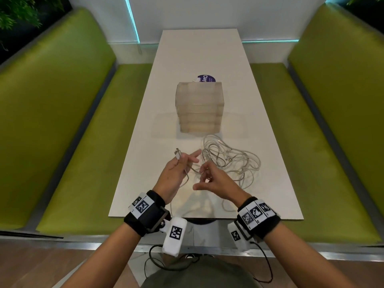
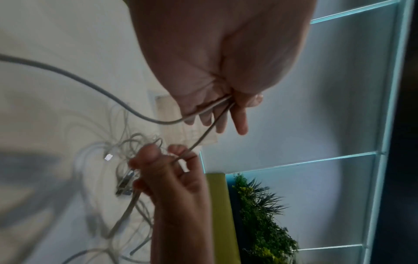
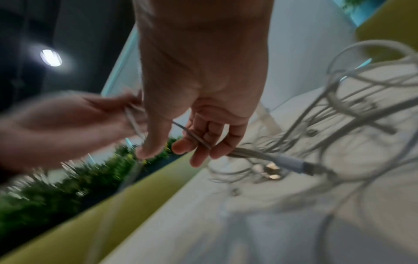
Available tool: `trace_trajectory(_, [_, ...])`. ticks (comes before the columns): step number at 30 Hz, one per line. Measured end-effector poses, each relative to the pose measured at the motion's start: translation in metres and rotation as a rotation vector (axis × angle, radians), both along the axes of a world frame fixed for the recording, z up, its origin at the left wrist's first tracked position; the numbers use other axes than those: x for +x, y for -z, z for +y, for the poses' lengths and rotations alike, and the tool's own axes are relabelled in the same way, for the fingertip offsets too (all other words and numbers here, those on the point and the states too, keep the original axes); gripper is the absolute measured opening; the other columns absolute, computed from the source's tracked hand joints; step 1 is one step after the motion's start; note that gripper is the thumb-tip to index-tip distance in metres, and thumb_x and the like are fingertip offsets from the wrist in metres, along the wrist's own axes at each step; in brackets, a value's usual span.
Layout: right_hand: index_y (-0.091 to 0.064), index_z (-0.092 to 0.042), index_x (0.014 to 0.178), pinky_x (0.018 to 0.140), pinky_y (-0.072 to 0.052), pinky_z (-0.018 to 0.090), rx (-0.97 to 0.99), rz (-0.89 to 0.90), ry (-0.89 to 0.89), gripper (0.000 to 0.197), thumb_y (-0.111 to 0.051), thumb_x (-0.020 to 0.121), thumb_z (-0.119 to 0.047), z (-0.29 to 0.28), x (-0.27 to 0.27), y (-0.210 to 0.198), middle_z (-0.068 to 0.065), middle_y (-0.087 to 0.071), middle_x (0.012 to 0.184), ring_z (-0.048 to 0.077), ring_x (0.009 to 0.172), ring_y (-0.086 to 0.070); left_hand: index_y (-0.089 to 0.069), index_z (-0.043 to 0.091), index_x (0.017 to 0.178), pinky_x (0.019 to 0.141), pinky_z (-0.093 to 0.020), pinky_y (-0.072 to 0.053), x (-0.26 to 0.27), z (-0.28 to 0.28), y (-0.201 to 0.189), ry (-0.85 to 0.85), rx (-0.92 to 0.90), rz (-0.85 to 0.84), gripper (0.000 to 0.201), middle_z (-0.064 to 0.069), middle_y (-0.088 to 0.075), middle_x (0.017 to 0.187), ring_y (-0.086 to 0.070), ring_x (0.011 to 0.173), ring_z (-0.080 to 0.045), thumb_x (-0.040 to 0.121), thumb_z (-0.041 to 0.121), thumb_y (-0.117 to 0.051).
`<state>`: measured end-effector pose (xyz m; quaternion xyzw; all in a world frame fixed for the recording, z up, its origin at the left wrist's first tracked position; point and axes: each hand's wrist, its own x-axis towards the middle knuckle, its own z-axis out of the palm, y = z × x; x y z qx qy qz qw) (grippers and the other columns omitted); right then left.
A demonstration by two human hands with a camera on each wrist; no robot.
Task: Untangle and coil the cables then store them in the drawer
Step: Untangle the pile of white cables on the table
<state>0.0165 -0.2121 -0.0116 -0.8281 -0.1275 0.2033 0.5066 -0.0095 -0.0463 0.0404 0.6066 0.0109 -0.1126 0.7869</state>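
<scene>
A tangle of white cables (image 1: 230, 161) lies on the white table (image 1: 270, 173), just in front of a translucent drawer unit (image 1: 200, 107) with its drawers closed. My left hand (image 1: 182, 163) holds one white cable near its plug (image 1: 178, 154), thumb pressing it against the fingers (image 2: 239, 121); a loop of it hangs below the palm. My right hand (image 1: 204, 173) hovers close beside it, and the same cable (image 3: 194, 137) runs across its curled fingers (image 3: 199, 157) toward the pile. More plugs (image 3: 303, 166) lie among the cables (image 3: 353, 114).
Green upholstered benches (image 1: 72, 121) flank the table on both sides. A round purple sticker (image 1: 205, 78) shows behind the drawer unit. The table's near edge (image 1: 203, 218) lies just below my wrists. A white wall with teal light strips stands at the far end.
</scene>
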Motion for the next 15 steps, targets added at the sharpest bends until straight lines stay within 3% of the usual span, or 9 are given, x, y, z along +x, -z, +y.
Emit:
trace_trajectory(3, [-0.05, -0.021, 0.088, 0.06, -0.039, 0.026, -0.192, -0.082, 0.019, 0.025, -0.072, 0.081, -0.031, -0.005, 0.025, 0.009, -0.005, -0.059, 0.077, 0.013, 0.069, -0.054, -0.05, 0.005, 0.082, 0.103, -0.031, -0.044, 0.0, 0.002, -0.015, -0.026, -0.049, -0.059, 0.04, -0.008, -0.071, 0.08, -0.064, 0.111, -0.022, 0.103, 0.024, -0.023])
trace_trajectory(5, [-0.056, -0.019, 0.089, 0.058, -0.041, 0.028, -0.335, -0.171, 0.027, 0.014, -0.061, 0.089, -0.032, -0.008, 0.041, 0.012, -0.001, -0.064, 0.08, 0.018, 0.07, -0.058, -0.046, 0.008, 0.078, 0.088, -0.033, -0.053, -0.001, 0.006, -0.029, -0.059, -0.091, -0.096, 0.038, -0.002, -0.057, 0.056, -0.068, 0.074, -0.021, 0.104, 0.022, -0.022])
trace_trajectory(6, [-0.059, -0.018, 0.091, 0.061, -0.041, 0.028, -0.39, -0.198, 0.027, 0.013, -0.055, 0.093, -0.031, -0.011, 0.047, 0.013, 0.0, -0.067, 0.085, 0.02, 0.075, -0.059, -0.045, 0.008, 0.076, 0.076, -0.031, -0.054, -0.001, 0.008, -0.036, -0.088, -0.109, -0.104, 0.038, 0.002, -0.049, 0.05, -0.058, 0.057, -0.016, 0.104, 0.021, -0.022])
trace_trajectory(8, [-0.065, -0.017, 0.097, 0.07, -0.043, 0.031, -0.417, -0.204, 0.036, 0.02, -0.047, 0.096, -0.026, -0.015, 0.056, 0.014, 0.0, -0.069, 0.095, 0.02, 0.085, -0.06, -0.047, 0.01, 0.075, 0.055, -0.023, -0.043, 0.003, 0.015, -0.044, -0.153, -0.095, -0.095, 0.04, 0.006, -0.036, 0.048, -0.034, 0.044, -0.01, 0.104, 0.023, -0.024])
trace_trajectory(10, [-0.068, -0.015, 0.09, 0.07, -0.044, 0.031, -0.353, -0.192, 0.051, 0.023, -0.045, 0.096, -0.02, -0.015, 0.06, 0.011, 0.0, -0.069, 0.089, 0.017, 0.078, -0.059, -0.052, 0.011, 0.077, 0.048, -0.021, -0.028, 0.008, 0.025, -0.041, -0.201, 0.022, -0.093, 0.04, 0.007, -0.031, 0.05, -0.023, 0.045, -0.008, 0.104, 0.028, -0.028])
trace_trajectory(12, [-0.062, -0.016, 0.07, 0.064, -0.04, 0.028, -0.232, -0.178, 0.097, 0.033, -0.044, 0.098, -0.022, -0.01, 0.061, 0.003, 0.0, -0.063, 0.073, 0.011, 0.061, -0.054, -0.058, 0.01, 0.084, 0.047, -0.021, -0.022, 0.011, 0.03, -0.03, -0.174, 0.257, -0.082, 0.04, 0.008, -0.03, 0.055, -0.023, 0.045, -0.007, 0.103, 0.033, -0.031])
trace_trajectory(15, [-0.054, -0.017, 0.062, 0.053, -0.039, 0.021, -0.115, -0.13, 0.146, 0.044, -0.04, 0.1, -0.033, -0.001, 0.058, -0.009, 0.0, -0.057, 0.063, 0.011, 0.052, -0.049, -0.066, 0.014, 0.093, 0.049, -0.017, -0.032, 0.014, 0.026, -0.009, -0.018, 0.602, -0.089, 0.034, 0.01, -0.041, 0.057, -0.039, 0.046, 0.001, 0.099, 0.037, -0.042])
